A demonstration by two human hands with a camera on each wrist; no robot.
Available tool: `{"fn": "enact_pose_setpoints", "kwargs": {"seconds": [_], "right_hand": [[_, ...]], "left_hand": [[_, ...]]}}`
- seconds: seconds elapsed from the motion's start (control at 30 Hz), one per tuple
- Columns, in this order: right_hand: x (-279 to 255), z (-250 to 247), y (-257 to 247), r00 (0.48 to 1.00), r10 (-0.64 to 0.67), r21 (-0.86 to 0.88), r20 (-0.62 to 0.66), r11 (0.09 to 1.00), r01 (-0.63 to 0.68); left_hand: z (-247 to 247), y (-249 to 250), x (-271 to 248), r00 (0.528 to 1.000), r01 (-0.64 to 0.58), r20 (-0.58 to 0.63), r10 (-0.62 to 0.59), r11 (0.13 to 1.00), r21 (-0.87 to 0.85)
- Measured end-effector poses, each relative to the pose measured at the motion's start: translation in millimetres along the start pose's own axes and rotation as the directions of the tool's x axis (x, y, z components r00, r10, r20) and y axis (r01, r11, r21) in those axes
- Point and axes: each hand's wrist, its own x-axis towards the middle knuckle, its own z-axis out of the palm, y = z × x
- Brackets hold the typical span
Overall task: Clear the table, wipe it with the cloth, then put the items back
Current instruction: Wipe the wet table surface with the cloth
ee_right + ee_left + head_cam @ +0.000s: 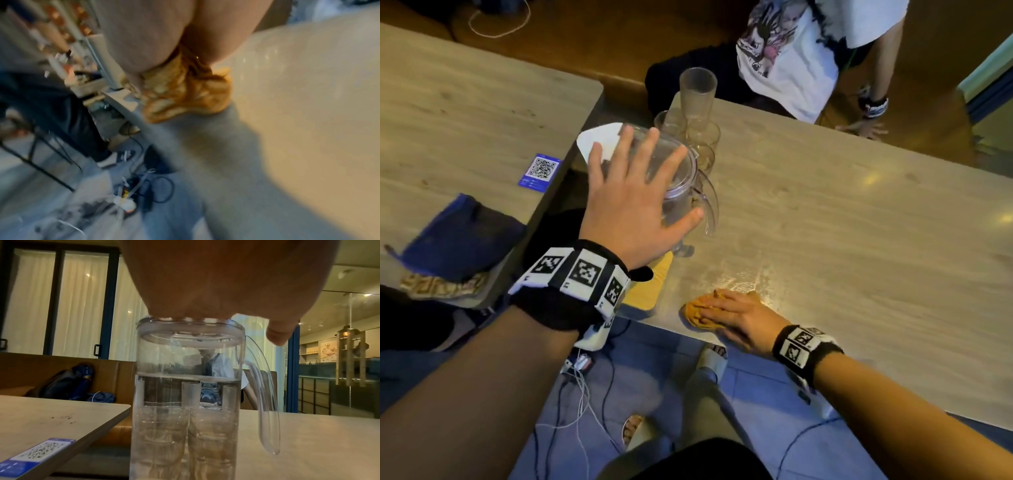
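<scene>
A clear water pitcher [681, 192] with a lid stands at the left edge of the pale wooden table [859, 240]. My left hand [643, 168] rests flat on its lid with the fingers spread. In the left wrist view the palm [195, 280] sits on the lid of the pitcher [185, 386] and the thumb hangs free beside the handle. My right hand [732, 315] presses a crumpled orange cloth [697, 308] onto the table near its front left corner. The right wrist view shows the cloth [185, 91] bunched under the fingers [154, 40]. A wet streak [743, 277] shines just beyond the cloth.
Clear glasses, one a tall stack [697, 99], stand behind the pitcher beside a white paper [599, 140]. A yellow mat [650, 287] lies at the corner. The neighbouring table [465, 120] holds a QR card [540, 171] and a blue pouch [462, 236]. Another person [791, 51] stands opposite. Cables [578, 394] lie on the floor.
</scene>
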Motion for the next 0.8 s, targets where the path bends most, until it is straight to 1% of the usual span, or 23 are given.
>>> {"fn": "enact_pose_setpoints", "kwargs": {"seconds": [0.03, 0.07, 0.13, 0.17, 0.2, 0.23, 0.27, 0.3, 0.33, 0.37, 0.4, 0.43, 0.47, 0.5, 0.53, 0.57, 0.6, 0.63, 0.67, 0.7, 0.73, 0.77, 0.8], "right_hand": [[5, -8, 12, 0.999, 0.038, -0.039, -0.004, 0.998, -0.038], [17, -14, 21, 0.988, 0.139, -0.07, -0.061, 0.987, -0.144], [50, -14, 25, 0.897, 0.396, -0.039, -0.195, 0.911, -0.411], [63, -10, 14, 0.85, 0.47, -0.013, -0.237, 0.874, -0.486], [69, -2, 0, 0.833, 0.498, 0.01, -0.239, 0.859, -0.511], [67, 4, -14, 0.855, 0.488, 0.03, -0.178, 0.871, -0.491], [57, 7, -27, 0.906, 0.417, 0.048, -0.069, 0.909, -0.414], [41, 7, -34, 0.964, 0.266, 0.049, 0.007, 0.963, -0.266], [24, 3, -37, 0.995, 0.092, 0.026, 0.031, 0.995, -0.093], [9, -3, -30, 0.997, -0.044, 0.0, 0.061, 0.999, 0.044], [0, -11, -17, 0.992, -0.11, -0.022, 0.061, 0.994, 0.112], [-3, -17, 1, 0.995, -0.089, -0.044, 0.047, 0.995, 0.091], [-1, -26, 20, 1.0, -0.01, -0.061, 0.0, 0.998, 0.01], [5, -33, 41, 0.988, 0.131, -0.055, -0.077, 0.989, -0.135], [17, -41, 60, 0.94, 0.291, -0.038, -0.179, 0.952, -0.302], [33, -46, 74, 0.851, 0.466, -0.024, -0.245, 0.874, -0.485], [50, -46, 82, 0.757, 0.601, -0.009, -0.255, 0.782, -0.624], [67, -43, 81, 0.71, 0.664, -0.012, -0.235, 0.728, -0.685], [78, -40, 74, 0.728, 0.649, -0.024, -0.223, 0.742, -0.669], [80, -33, 68, 0.807, 0.553, -0.041, -0.207, 0.819, -0.572], [74, -28, 64, 0.901, 0.397, -0.054, -0.176, 0.91, -0.412], [63, -27, 64, 0.968, 0.225, -0.047, -0.107, 0.972, -0.231], [53, -33, 72, 0.996, 0.083, -0.034, -0.04, 0.996, -0.085]], "left_hand": [[1, 0, 0, 1.0, 0.0, -0.002, 0.0, 1.0, 0.005], [1, -1, 0, 1.0, -0.003, -0.001, 0.003, 1.0, 0.007], [2, -1, 0, 1.0, -0.006, -0.001, 0.006, 1.0, 0.009], [2, -1, 0, 1.0, -0.006, -0.003, 0.006, 1.0, 0.009], [2, -1, 0, 1.0, -0.004, -0.002, 0.004, 1.0, 0.008], [1, 0, -1, 1.0, -0.002, 0.001, 0.002, 1.0, 0.006], [1, 0, 0, 1.0, 0.002, 0.001, -0.002, 1.0, 0.002], [1, -1, 0, 1.0, 0.005, 0.001, -0.005, 1.0, -0.002], [1, 0, 0, 1.0, 0.006, 0.006, -0.006, 1.0, -0.006], [0, 0, 0, 1.0, 0.005, 0.014, -0.005, 1.0, -0.008], [0, 0, 0, 1.0, 0.006, 0.024, -0.006, 1.0, -0.01], [0, 0, 0, 0.999, 0.009, 0.033, -0.008, 1.0, -0.015], [-2, 0, 1, 0.999, 0.014, 0.041, -0.013, 1.0, -0.023], [-3, 1, 1, 0.999, 0.024, 0.045, -0.022, 0.999, -0.038], [-5, 2, 2, 0.998, 0.038, 0.045, -0.035, 0.998, -0.059], [-8, 5, 3, 0.998, 0.054, 0.037, -0.051, 0.995, -0.079], [-12, 8, 6, 0.997, 0.072, 0.02, -0.07, 0.993, -0.092], [-16, 12, 11, 0.996, 0.094, 0.001, -0.094, 0.991, -0.097], [-20, 16, 18, 0.993, 0.116, -0.008, -0.117, 0.988, -0.1], [-24, 20, 26, 0.991, 0.132, -0.002, -0.133, 0.985, -0.108], [-26, 24, 35, 0.99, 0.137, 0.006, -0.138, 0.984, -0.117], [-29, 25, 45, 0.991, 0.136, 0.013, -0.135, 0.983, -0.121], [-30, 26, 54, 0.991, 0.13, 0.03, -0.127, 0.985, -0.117]]}}
